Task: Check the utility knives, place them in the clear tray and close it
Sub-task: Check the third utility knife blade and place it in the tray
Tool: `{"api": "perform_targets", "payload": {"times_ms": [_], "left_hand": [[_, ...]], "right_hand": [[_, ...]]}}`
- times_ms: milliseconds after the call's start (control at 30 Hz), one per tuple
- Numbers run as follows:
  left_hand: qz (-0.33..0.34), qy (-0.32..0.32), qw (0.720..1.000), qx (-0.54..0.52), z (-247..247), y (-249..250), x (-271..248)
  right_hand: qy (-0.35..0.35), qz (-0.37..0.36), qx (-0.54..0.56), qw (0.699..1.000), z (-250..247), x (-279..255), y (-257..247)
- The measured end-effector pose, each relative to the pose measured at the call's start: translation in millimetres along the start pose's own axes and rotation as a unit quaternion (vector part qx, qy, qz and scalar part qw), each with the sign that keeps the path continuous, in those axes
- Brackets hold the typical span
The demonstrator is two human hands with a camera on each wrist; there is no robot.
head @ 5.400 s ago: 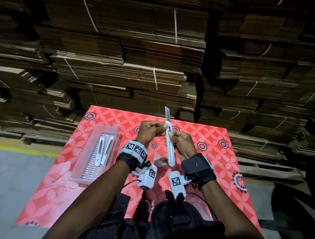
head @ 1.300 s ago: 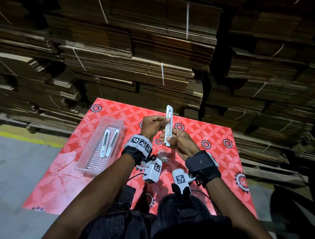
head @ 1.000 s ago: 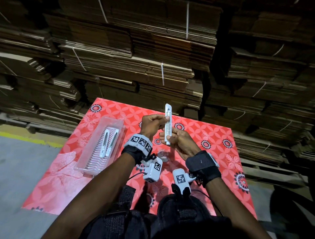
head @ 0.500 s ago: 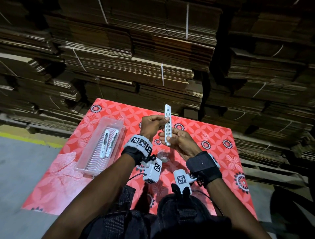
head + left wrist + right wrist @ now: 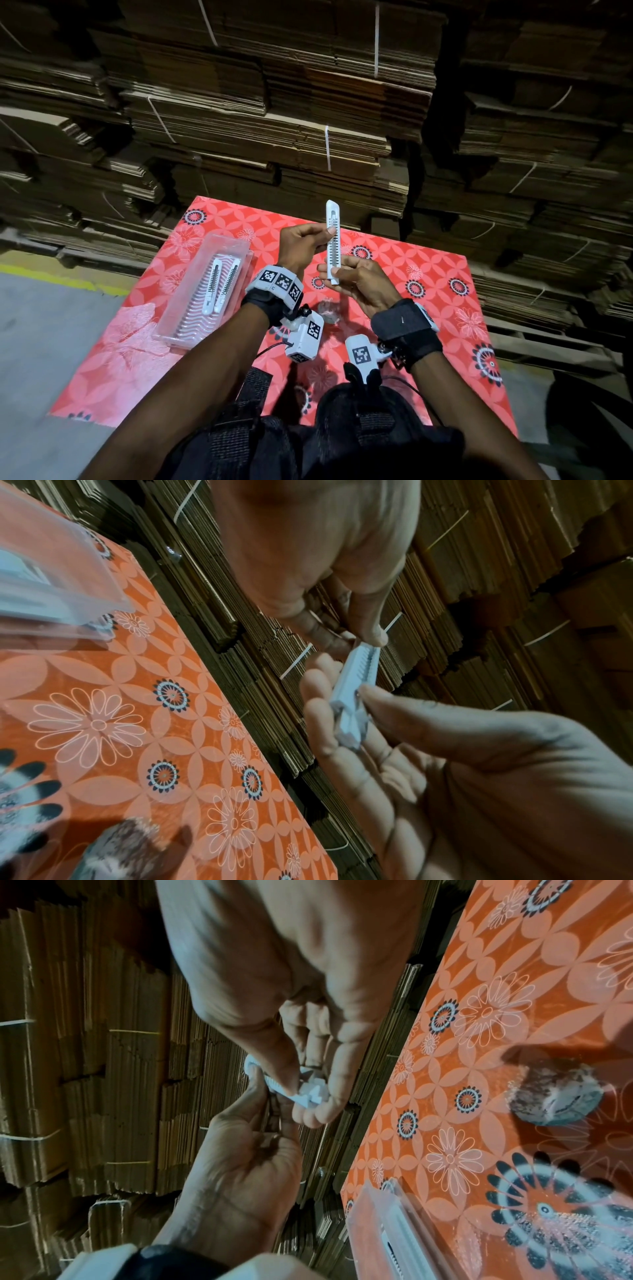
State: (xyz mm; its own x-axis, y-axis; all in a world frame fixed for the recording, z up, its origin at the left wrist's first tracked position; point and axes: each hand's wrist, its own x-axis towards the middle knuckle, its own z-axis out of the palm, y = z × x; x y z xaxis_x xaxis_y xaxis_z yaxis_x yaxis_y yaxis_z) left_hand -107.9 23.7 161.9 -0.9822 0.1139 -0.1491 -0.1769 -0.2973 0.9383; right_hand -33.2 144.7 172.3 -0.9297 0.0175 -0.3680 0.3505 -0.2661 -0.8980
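Note:
A white utility knife stands upright above the table, no blade showing at its tip. My left hand pinches its middle from the left; in the left wrist view the fingertips sit on the toothed slider track of the knife. My right hand holds the lower end, thumb on top, and the butt end of the knife shows between its fingers. The clear tray lies at the left of the table. In it lie two white knives, side by side.
The table wears a red flower-patterned cloth. A small grey crumpled lump lies on it under my hands, also visible as the lump. Strapped stacks of flat cardboard rise right behind the table. Grey floor lies to the left.
Five seconds ago the knife's blade stuck out at the top; now it is drawn in. Over the last second both hands and the knife have barely moved.

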Motion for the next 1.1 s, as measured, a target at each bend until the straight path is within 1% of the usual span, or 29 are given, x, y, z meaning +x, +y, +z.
{"api": "perform_targets", "payload": {"times_ms": [167, 300, 367, 500, 567, 700, 867, 967, 1033, 1100], "left_hand": [[-0.001, -0.001, 1.0, 0.007, -3, -3, -1], [-0.008, 0.006, 1.0, 0.0, -9, -7, -3], [-0.018, -0.001, 1.0, -0.001, -16, -10, -4], [-0.039, -0.028, 0.999, -0.002, -34, -17, -14], [-0.048, -0.036, 0.998, -0.01, -43, -19, -17], [-0.061, -0.026, 0.998, -0.007, -69, -20, -20], [-0.047, 0.002, 0.998, 0.049, -112, -24, -23], [-0.047, 0.024, 0.995, 0.089, -143, -28, -25], [-0.036, 0.04, 0.991, 0.122, -163, -28, -25], [-0.025, 0.06, 0.982, 0.18, -183, -28, -22]], "right_hand": [[0.004, 0.002, -0.004, 1.0, 0, -1, 1], [0.003, 0.01, -0.041, 0.999, 1, 1, 4], [0.025, 0.008, -0.061, 0.998, 4, 5, 4], [0.092, -0.025, -0.07, 0.993, 13, 16, 6], [0.098, -0.038, -0.084, 0.991, 19, 23, 9], [0.09, -0.036, -0.091, 0.991, 38, 36, 19], [0.075, -0.02, -0.094, 0.993, 73, 55, 35], [0.067, 0.003, -0.1, 0.993, 96, 71, 48], [0.068, 0.021, -0.113, 0.991, 113, 83, 59], [0.072, 0.035, -0.131, 0.988, 132, 95, 72]]}}
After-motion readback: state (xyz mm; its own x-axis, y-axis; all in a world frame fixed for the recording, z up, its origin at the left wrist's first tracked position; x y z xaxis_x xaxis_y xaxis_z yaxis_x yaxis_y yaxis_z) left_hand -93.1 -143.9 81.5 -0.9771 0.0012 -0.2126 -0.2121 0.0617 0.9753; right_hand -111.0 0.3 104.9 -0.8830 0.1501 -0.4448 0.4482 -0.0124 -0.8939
